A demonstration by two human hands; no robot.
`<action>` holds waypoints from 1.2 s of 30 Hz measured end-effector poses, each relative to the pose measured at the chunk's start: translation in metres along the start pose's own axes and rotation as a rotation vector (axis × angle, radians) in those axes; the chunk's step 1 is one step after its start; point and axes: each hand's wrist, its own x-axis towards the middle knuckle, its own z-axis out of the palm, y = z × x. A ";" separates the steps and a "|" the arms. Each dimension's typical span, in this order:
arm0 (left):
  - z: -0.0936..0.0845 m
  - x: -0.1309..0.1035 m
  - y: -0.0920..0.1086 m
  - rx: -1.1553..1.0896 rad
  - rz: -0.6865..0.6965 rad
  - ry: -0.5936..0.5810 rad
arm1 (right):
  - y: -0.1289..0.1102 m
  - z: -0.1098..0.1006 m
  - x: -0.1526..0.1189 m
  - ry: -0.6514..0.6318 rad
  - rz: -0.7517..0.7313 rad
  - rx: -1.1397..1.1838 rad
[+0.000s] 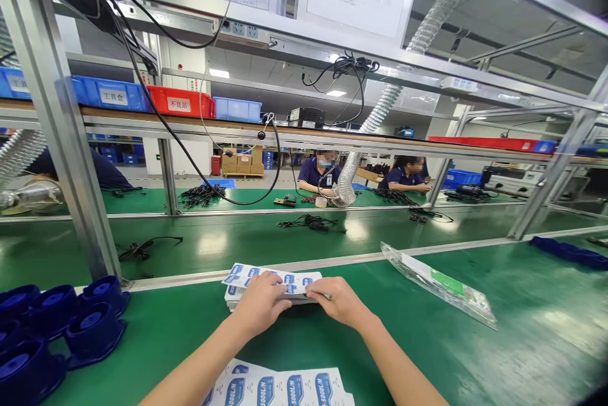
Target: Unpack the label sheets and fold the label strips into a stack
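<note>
A stack of white sheets printed with blue labels (234,292) lies on the green bench, its top sheet lifted and tilted along the near side. My left hand (260,304) curls its fingers over the near edge of that top sheet, thumb below. At the right end, my right hand (339,302) pinches the sheet's corner between thumb and fingers. Closer to me, between my forearms, more label sheets (285,388) lie fanned out, printed "5000L/H" and partly cut off by the frame.
Several dark blue round plastic parts (92,330) stand at left. To the right lies a clear plastic bag (441,285) with a green-and-white item inside. Metal posts (71,127) carry a shelf with blue and red bins (180,102). Co-workers (319,171) sit across the bench.
</note>
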 end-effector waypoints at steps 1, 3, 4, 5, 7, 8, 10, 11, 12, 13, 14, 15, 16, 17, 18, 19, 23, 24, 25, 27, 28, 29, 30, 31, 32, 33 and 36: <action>-0.003 0.000 0.003 0.034 0.015 -0.035 | -0.003 0.000 0.001 0.020 -0.007 0.079; -0.011 0.001 0.009 0.101 0.003 -0.128 | -0.007 0.002 0.002 0.041 0.021 0.220; -0.015 0.001 0.012 0.122 -0.015 -0.165 | -0.006 0.002 0.003 0.063 0.061 0.281; -0.018 0.001 0.016 0.132 -0.037 -0.187 | -0.005 0.003 0.003 0.091 0.114 0.334; -0.022 -0.002 0.025 0.132 -0.073 -0.208 | 0.001 0.002 0.003 0.136 0.234 0.379; -0.023 -0.005 0.030 0.136 -0.091 -0.231 | 0.004 0.001 0.003 0.134 0.272 0.345; -0.022 -0.011 0.045 0.158 -0.114 -0.321 | 0.008 -0.001 0.002 0.030 0.270 0.174; -0.020 -0.015 0.053 0.176 -0.103 -0.384 | 0.007 -0.002 0.002 -0.051 0.241 0.073; -0.017 -0.020 0.062 0.198 -0.071 -0.453 | 0.006 -0.002 0.001 -0.132 0.202 -0.015; -0.014 -0.024 0.070 0.222 -0.024 -0.520 | 0.004 -0.003 0.002 -0.202 0.162 -0.079; -0.010 -0.028 0.078 0.245 0.023 -0.585 | 0.001 -0.004 0.002 -0.254 0.129 -0.120; -0.007 -0.031 0.085 0.261 0.065 -0.642 | -0.001 -0.004 0.002 -0.280 0.105 -0.147; -0.005 -0.035 0.089 0.270 0.092 -0.702 | -0.003 -0.004 0.002 -0.287 0.082 -0.166; -0.004 -0.038 0.091 0.265 0.110 -0.754 | -0.004 -0.004 0.002 -0.282 0.060 -0.182; -0.005 -0.040 0.091 0.244 0.122 -0.799 | -0.004 -0.004 0.002 -0.269 0.044 -0.195; -0.007 -0.042 0.089 0.207 0.133 -0.827 | -0.004 -0.004 0.001 -0.249 0.032 -0.205; -0.029 -0.035 0.065 0.000 0.027 -0.499 | -0.008 -0.004 0.001 -0.176 -0.018 -0.188; -0.035 -0.030 0.058 0.005 -0.020 -0.335 | -0.011 -0.004 0.001 -0.166 -0.038 -0.157; -0.039 -0.025 0.052 0.037 -0.052 -0.206 | -0.015 -0.004 0.002 -0.158 -0.058 -0.105; -0.044 -0.016 0.043 0.117 -0.099 -0.154 | -0.022 -0.004 0.003 -0.143 -0.066 0.053; -0.044 -0.014 0.041 0.141 -0.127 -0.212 | -0.024 -0.003 0.003 -0.129 -0.044 0.149; -0.043 -0.013 0.041 0.141 -0.154 -0.288 | -0.024 -0.002 0.003 -0.109 -0.011 0.239; -0.039 -0.013 0.044 0.133 -0.175 -0.356 | -0.022 -0.002 0.003 -0.082 0.029 0.306; -0.035 -0.015 0.048 0.134 -0.176 -0.404 | -0.018 -0.002 0.003 -0.053 0.067 0.332; -0.029 -0.018 0.054 0.150 -0.155 -0.437 | -0.013 -0.001 0.002 -0.027 0.100 0.310; -0.021 -0.021 0.061 0.173 -0.109 -0.477 | -0.007 -0.001 0.001 -0.020 0.125 0.246; 0.008 -0.032 0.081 0.157 0.028 -0.621 | 0.007 -0.002 -0.001 -0.143 0.168 -0.014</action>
